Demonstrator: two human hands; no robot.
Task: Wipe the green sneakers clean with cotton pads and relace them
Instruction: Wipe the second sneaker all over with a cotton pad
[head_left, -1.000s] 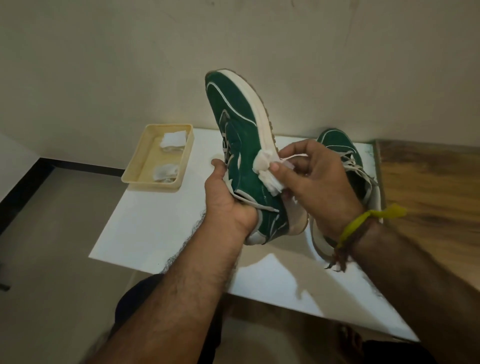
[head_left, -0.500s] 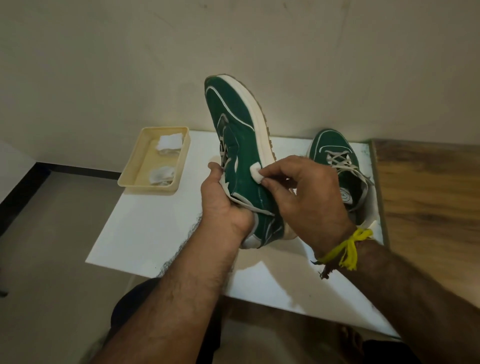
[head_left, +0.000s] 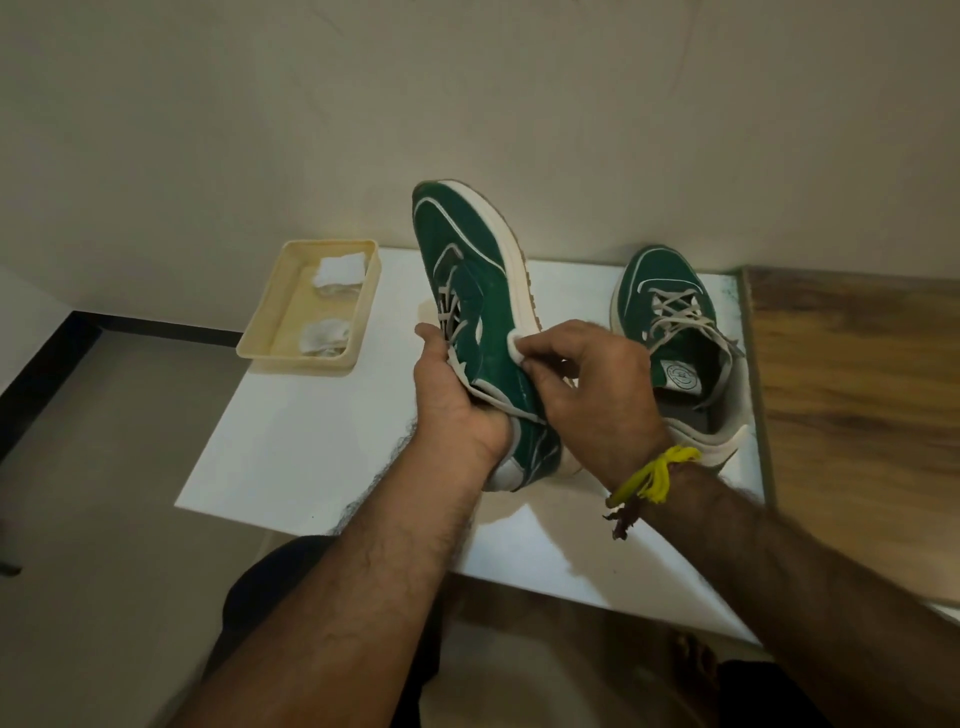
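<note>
Above white table (head_left: 291, 452) centre, left hand (head_left: 457, 400) gripping suede green sneaker (head_left: 478, 291), right hand (head_left: 597, 384) pinching cotton pad (head_left: 515, 349), laced second sneaker (head_left: 670, 322) right edge, cream plastic tray (head_left: 283, 306) far-left corner.

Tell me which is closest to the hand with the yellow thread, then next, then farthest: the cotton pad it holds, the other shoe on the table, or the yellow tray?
1. Cotton pad, pinched in the right hand.
2. Other shoe, just behind.
3. Tray, far left.

A green sneaker (head_left: 470, 291) stands toe-up between both hands; a cotton pad (head_left: 516, 347) presses its side; its laced mate (head_left: 670, 332) lies right.
</note>
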